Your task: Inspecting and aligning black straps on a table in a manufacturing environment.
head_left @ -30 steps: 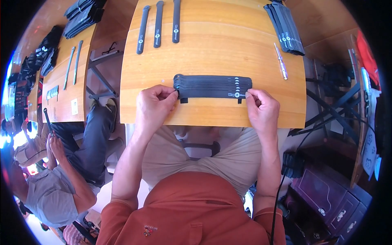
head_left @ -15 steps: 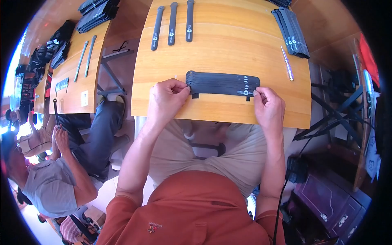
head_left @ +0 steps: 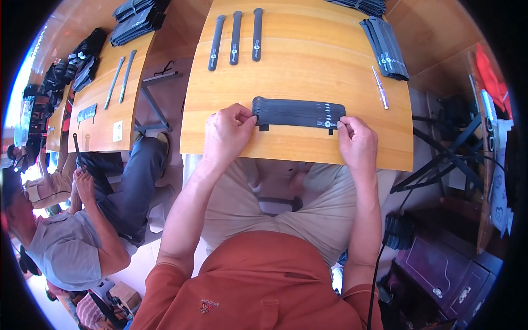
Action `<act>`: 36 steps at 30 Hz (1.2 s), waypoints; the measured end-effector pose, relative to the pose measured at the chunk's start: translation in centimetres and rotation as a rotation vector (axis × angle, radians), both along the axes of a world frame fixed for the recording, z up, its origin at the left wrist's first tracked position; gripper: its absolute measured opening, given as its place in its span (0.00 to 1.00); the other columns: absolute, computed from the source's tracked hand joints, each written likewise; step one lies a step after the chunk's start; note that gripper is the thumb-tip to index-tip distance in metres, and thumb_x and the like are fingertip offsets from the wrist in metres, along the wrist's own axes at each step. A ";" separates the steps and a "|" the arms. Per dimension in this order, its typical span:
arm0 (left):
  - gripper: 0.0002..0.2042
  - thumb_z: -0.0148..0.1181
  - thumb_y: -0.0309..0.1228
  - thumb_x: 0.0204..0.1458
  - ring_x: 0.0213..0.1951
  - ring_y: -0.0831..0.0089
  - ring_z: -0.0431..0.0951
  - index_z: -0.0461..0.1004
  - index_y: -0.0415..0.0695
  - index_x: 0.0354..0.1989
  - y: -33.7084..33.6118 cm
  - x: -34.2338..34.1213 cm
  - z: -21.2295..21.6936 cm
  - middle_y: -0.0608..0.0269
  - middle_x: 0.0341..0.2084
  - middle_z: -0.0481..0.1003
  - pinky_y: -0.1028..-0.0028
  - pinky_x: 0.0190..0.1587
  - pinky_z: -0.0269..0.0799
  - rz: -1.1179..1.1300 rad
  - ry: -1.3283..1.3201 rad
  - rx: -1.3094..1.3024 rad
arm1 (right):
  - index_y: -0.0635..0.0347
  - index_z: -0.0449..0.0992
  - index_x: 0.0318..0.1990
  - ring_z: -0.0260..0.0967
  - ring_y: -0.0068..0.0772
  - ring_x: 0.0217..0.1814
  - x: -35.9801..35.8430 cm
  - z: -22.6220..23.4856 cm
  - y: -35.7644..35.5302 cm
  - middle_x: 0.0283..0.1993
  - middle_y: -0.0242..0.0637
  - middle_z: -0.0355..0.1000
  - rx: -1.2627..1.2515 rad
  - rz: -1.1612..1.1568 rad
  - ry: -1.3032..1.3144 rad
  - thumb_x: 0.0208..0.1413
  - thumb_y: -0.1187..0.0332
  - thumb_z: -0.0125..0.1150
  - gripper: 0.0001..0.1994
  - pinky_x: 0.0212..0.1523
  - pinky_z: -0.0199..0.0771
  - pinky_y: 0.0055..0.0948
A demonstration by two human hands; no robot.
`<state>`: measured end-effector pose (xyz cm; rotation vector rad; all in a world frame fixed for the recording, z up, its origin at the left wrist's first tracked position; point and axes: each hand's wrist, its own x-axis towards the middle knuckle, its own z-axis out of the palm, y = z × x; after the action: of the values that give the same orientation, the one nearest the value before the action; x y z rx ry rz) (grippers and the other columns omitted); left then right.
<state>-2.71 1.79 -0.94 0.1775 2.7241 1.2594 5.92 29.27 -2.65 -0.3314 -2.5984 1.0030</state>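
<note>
Several flat black straps (head_left: pixel 297 112) with rounded ends and light printed marks lie overlapped in a row near the table's front edge. At their left end my left hand (head_left: pixel 228 131) pinches the nearest strap between thumb and fingers. My right hand (head_left: pixel 358 139) pinches its right end, beside a round white mark. Two short dark tabs stick out from under the row at the front. Three single black straps (head_left: pixel 235 38) lie apart, side by side, at the far left of the table.
A fanned stack of black straps (head_left: pixel 385 49) and a slim purple-and-silver screwdriver-like tool (head_left: pixel 380 88) lie at the right. More dark straps (head_left: pixel 360 4) sit at the far edge. At left, a person in a grey shirt (head_left: pixel 69 247) handles a strap by another wooden table (head_left: pixel 102 132).
The whole view has shifted slightly, with the table a little further up-left on its right side. Both hands keep their places at the strap's ends.
</note>
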 end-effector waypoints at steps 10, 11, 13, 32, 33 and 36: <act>0.07 0.69 0.28 0.52 0.33 0.59 0.85 0.82 0.38 0.36 -0.3 0.2 -0.2 0.53 0.29 0.84 0.65 0.38 0.80 -0.052 0.098 -0.029 | 0.68 0.80 0.39 0.75 0.38 0.25 0.0 -0.3 0.1 0.27 0.47 0.77 0.102 0.024 0.083 0.58 0.75 0.66 0.05 0.32 0.74 0.34; 0.07 0.68 0.27 0.53 0.32 0.58 0.85 0.83 0.39 0.38 -0.4 0.2 -0.2 0.53 0.29 0.83 0.64 0.38 0.80 -0.070 0.133 -0.022 | 0.68 0.80 0.39 0.75 0.38 0.25 0.0 -0.1 0.0 0.27 0.47 0.77 0.105 0.023 0.087 0.58 0.75 0.66 0.05 0.32 0.74 0.34; 0.07 0.67 0.27 0.53 0.32 0.57 0.85 0.83 0.41 0.40 -0.5 0.4 -0.4 0.53 0.29 0.82 0.63 0.37 0.80 -0.089 0.171 -0.013 | 0.67 0.80 0.38 0.78 0.57 0.39 0.0 0.4 -0.3 0.37 0.52 0.79 0.045 0.018 0.025 0.57 0.75 0.63 0.05 0.42 0.78 0.46; 0.28 0.59 0.45 0.62 0.73 0.57 0.61 0.69 0.43 0.67 0.5 3.8 -1.1 0.52 0.71 0.62 0.52 0.70 0.60 -0.512 0.613 -0.483 | 0.62 0.78 0.57 0.65 0.50 0.70 0.5 1.1 -6.4 0.65 0.44 0.72 0.477 0.254 0.115 0.62 0.59 0.64 0.21 0.69 0.65 0.46; 0.32 0.56 0.50 0.63 0.76 0.57 0.56 0.67 0.42 0.70 0.4 3.8 -1.6 0.55 0.74 0.59 0.52 0.75 0.51 -0.629 0.584 -0.503 | 0.65 0.76 0.61 0.61 0.50 0.75 0.5 0.6 -6.9 0.69 0.46 0.70 0.492 0.390 0.091 0.64 0.56 0.62 0.25 0.75 0.58 0.48; 0.34 0.51 0.53 0.66 0.77 0.61 0.53 0.63 0.43 0.73 -0.9 3.4 -1.5 0.58 0.75 0.58 0.51 0.77 0.47 -0.670 0.559 -0.538 | 0.66 0.71 0.66 0.55 0.49 0.79 1.3 -0.2 -5.1 0.73 0.47 0.65 0.471 0.387 -0.028 0.66 0.54 0.59 0.29 0.78 0.51 0.49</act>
<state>0.67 0.91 -2.44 1.3976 2.8730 0.3020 7.22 24.18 -2.82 0.2856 -2.8771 0.4555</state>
